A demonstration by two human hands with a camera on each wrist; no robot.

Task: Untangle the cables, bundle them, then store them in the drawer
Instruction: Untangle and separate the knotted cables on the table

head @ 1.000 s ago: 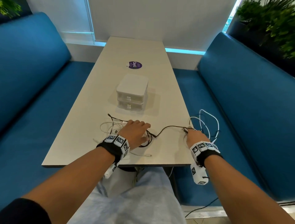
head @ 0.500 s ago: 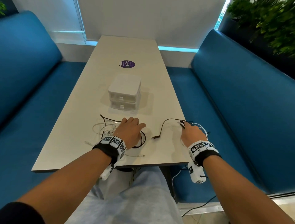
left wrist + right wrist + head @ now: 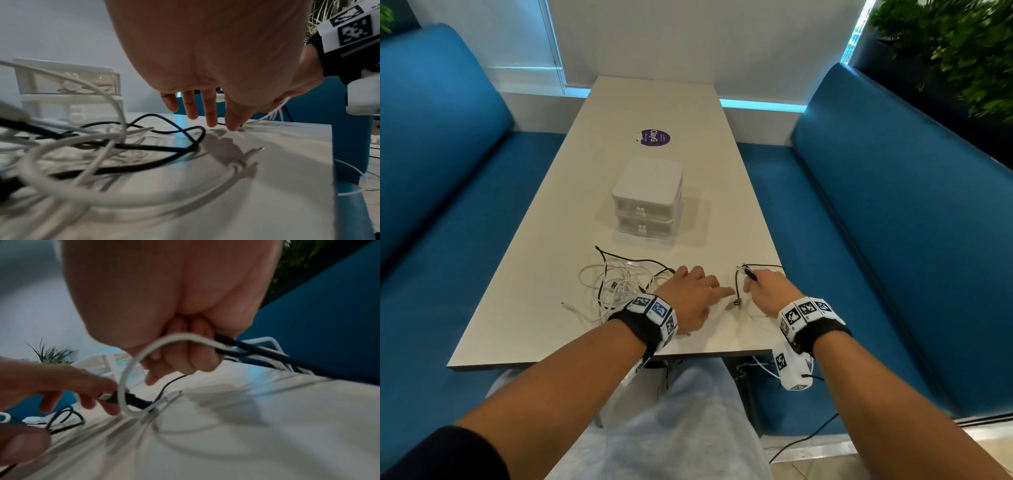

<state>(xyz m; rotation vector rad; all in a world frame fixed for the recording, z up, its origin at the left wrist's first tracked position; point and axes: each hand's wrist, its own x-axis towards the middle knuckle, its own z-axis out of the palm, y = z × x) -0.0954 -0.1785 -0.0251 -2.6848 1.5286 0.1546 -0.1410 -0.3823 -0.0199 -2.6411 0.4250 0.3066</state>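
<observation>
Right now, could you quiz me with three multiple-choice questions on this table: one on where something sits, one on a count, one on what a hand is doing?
1. Where does the drawer unit stand?
A. On the table, beyond the cables
B. On the blue bench
C. On the person's lap

2. How many drawers does it have?
A. One
B. Two
C. Four

3. What is the right hand doing?
A. Lying flat, empty
B. Gripping black and white cables
C. Pulling a drawer

Answers: 1 A, the head view shows it mid-table past the tangle. 2 B, two stacked fronts, each with a knob. 3 B, the right wrist view shows fingers curled round both.
</observation>
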